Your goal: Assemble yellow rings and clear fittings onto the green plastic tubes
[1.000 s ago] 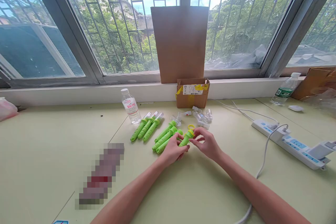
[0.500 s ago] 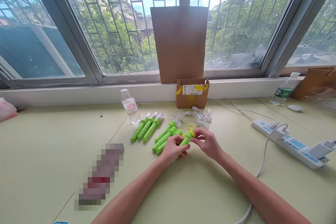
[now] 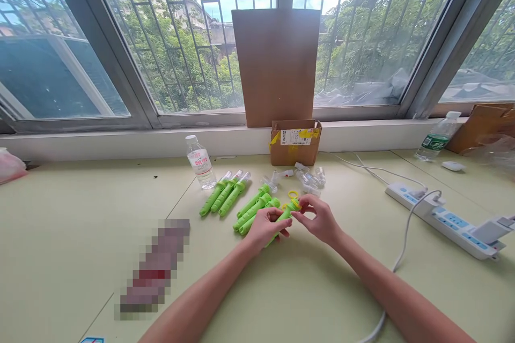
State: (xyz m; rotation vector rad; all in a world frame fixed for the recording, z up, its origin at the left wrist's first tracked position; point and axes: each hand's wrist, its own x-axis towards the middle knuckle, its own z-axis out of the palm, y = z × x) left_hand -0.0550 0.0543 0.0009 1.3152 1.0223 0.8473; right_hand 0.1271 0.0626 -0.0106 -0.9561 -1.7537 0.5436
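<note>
My left hand (image 3: pixel 267 228) is closed around a green plastic tube (image 3: pixel 285 215) with a threaded end, tilted up and away to the right. At that threaded end, my right hand (image 3: pixel 319 218) pinches a thin yellow ring (image 3: pixel 298 203); its fingertips partly hide it. Another yellow ring (image 3: pixel 293 194) shows just beyond the tube's tip. Several more green tubes (image 3: pixel 252 213) lie uncapped to the left of my left hand. Farther left are three green tubes with clear caps (image 3: pixel 234 198). Loose clear plastic caps (image 3: pixel 308 178) lie behind my hands.
A water bottle (image 3: pixel 200 163) stands at the back left, and a small cardboard box (image 3: pixel 295 144) at the back middle. On the right lie a white power strip (image 3: pixel 442 220) and its cable (image 3: pixel 402 249). A pixelated flat object (image 3: pixel 155 268) is at the left.
Both hands stay in almost the same place. The green tube has shifted very slightly in the left hand, its threaded end moving a little to the right.
</note>
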